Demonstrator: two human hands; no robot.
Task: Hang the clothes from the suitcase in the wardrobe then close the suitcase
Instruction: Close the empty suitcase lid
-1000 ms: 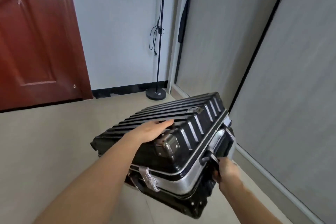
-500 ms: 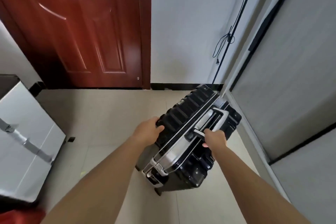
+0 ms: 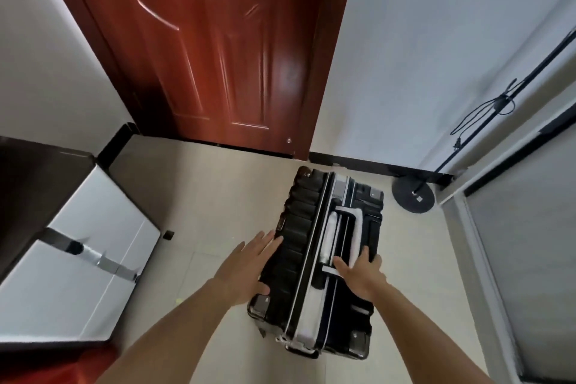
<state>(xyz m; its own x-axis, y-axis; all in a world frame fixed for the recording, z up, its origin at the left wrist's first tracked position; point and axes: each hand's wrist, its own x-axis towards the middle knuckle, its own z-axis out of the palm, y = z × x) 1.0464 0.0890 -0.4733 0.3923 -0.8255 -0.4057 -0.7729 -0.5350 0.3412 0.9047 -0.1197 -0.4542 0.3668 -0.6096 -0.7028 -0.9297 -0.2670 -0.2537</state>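
Head cam: our suitcase point(image 3: 314, 262) stands shut on floor point(image 3: 199, 196) by red door point(image 3: 218, 47). Left hand point(image 3: 246, 268) flat, open on its shell; right hand point(image 3: 358, 274) open on carry handle point(image 3: 349, 234). Looks done; wardrobe contents not visible.

The suitcase's point(image 3: 314, 259) far faces are hidden; the door point(image 3: 218, 40) and cabinet point(image 3: 78, 259) run off frame.

Ribbed glossy black plastic suitcase point(image 3: 293, 246) with shiny metal frame; glossy red-brown wooden door point(image 3: 218, 50); matt pale tiled floor point(image 3: 199, 190).
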